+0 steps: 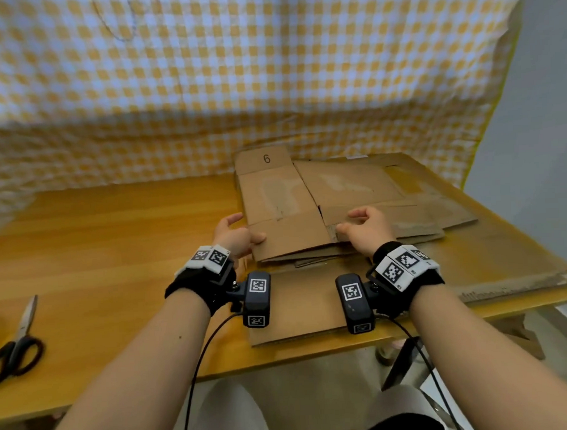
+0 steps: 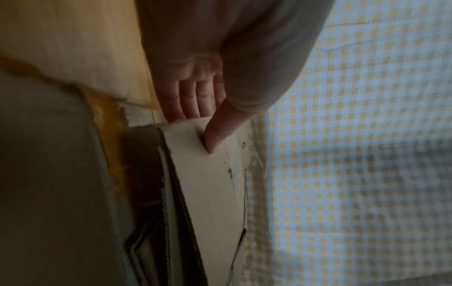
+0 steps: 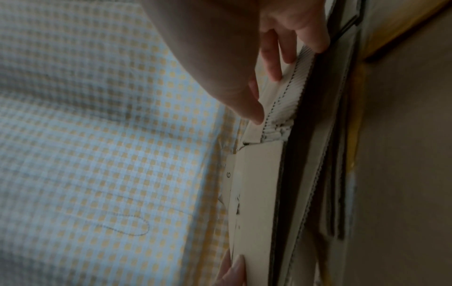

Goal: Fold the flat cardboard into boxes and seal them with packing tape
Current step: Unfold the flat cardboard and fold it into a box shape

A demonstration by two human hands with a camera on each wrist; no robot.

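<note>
A flat brown cardboard blank marked "6" [image 1: 275, 195] tops a stack of flattened cardboard on the right half of the wooden table [image 1: 99, 237]. My left hand [image 1: 249, 227] pinches the left edge of its near flap. In the left wrist view the thumb [image 2: 212, 143] lies on top of the blank [image 2: 208, 183], and the fingers go under its edge. My right hand [image 1: 346, 221] pinches the torn near-right flap. In the right wrist view this hand [image 3: 269, 92] has its thumb on the flap's face and a finger below the corrugated edge of the blank [image 3: 257, 193].
Black-handled scissors [image 1: 16, 346] lie at the table's left front edge. A larger cardboard sheet [image 1: 298, 304] lies under the stack and reaches the front edge. A torn cardboard strip [image 1: 519, 287] lies at the right. A yellow checked cloth [image 1: 238, 71] hangs behind.
</note>
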